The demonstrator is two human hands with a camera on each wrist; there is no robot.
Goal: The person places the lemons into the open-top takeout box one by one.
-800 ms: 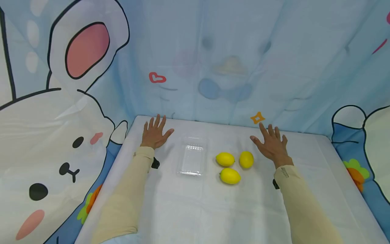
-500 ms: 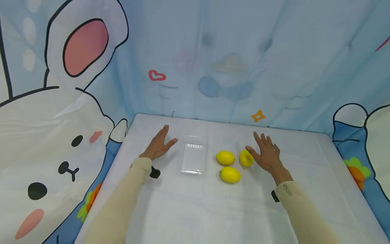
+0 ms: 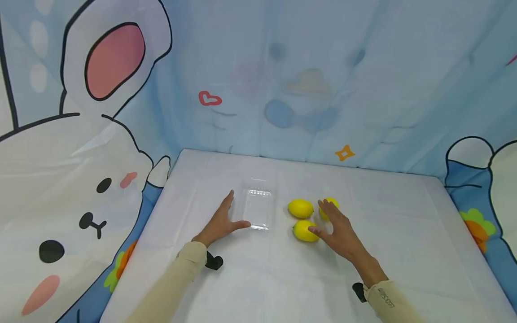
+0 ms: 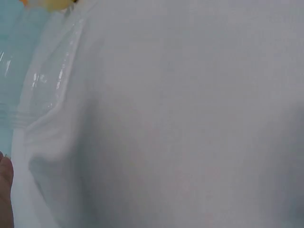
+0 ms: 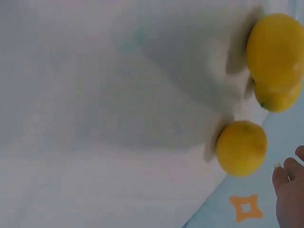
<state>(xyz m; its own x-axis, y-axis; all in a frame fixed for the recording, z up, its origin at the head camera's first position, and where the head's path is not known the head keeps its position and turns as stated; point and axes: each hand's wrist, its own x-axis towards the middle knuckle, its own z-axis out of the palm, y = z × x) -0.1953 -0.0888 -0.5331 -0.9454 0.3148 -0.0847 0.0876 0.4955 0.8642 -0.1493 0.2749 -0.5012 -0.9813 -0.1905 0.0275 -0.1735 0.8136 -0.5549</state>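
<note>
A clear plastic container (image 3: 258, 208) lies on the white table, and my left hand (image 3: 221, 225) is at its left side, thumb spread toward its near corner. Part of that container (image 4: 47, 80) also shows at the left of the left wrist view. Three lemons are grouped to its right: a back-left lemon (image 3: 300, 208), a front lemon (image 3: 304, 231) and a right lemon (image 3: 332, 204). My right hand (image 3: 341, 233) reaches over them with fingers extended and thumb apart, overlapping the right and front ones in the head view. Neither hand holds anything.
The white-covered table (image 3: 258, 287) meets a pale blue printed curtain (image 3: 307, 89) at its back edge. Cartoon rabbit cloth (image 3: 81, 202) hangs on the left, with more printed cloth on the right. Dark wrist cameras (image 3: 214, 261) sit at both cuffs.
Both hands have come nearer and inward from the table's back. The left has moved beside the container, the right over the lemons. Container and lemons have stayed in place.
</note>
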